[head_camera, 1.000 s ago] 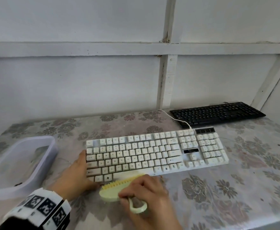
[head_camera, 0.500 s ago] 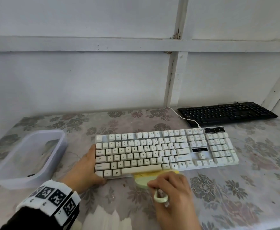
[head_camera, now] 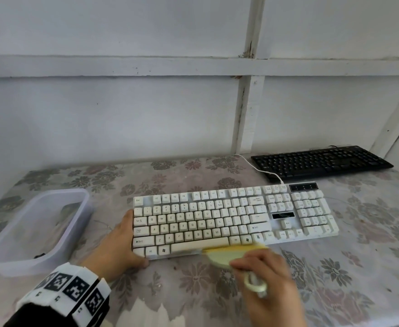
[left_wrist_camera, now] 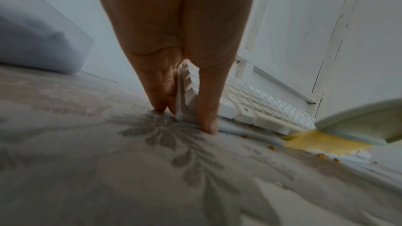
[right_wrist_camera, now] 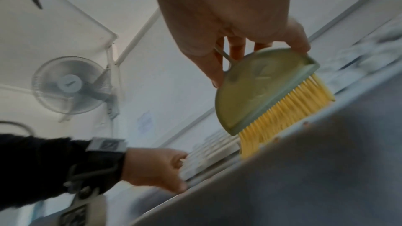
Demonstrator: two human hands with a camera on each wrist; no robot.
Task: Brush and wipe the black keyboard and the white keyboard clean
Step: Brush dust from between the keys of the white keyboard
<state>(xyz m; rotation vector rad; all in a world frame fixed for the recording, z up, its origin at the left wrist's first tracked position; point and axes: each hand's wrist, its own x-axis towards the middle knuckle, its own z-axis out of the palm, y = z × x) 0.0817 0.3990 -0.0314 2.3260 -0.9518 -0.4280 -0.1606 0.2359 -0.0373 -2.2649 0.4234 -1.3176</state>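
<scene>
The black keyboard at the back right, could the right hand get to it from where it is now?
Probably yes. The right hand grips the brush at the white keyboard front edge; only that low keyboard lies before the black keyboard. It would reach over, brush in hand.

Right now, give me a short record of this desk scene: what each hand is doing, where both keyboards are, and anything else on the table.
left hand: grips the left end of the white keyboard, thumb at its front corner
right hand: holds the brush
brush: yellow bristles on the white keyboard's front edge, right of the spacebar
black keyboard: far right, by the wall, untouched
crumbs: on the tablecloth by the bristles
plastic tub: left of the white keyboard
</scene>
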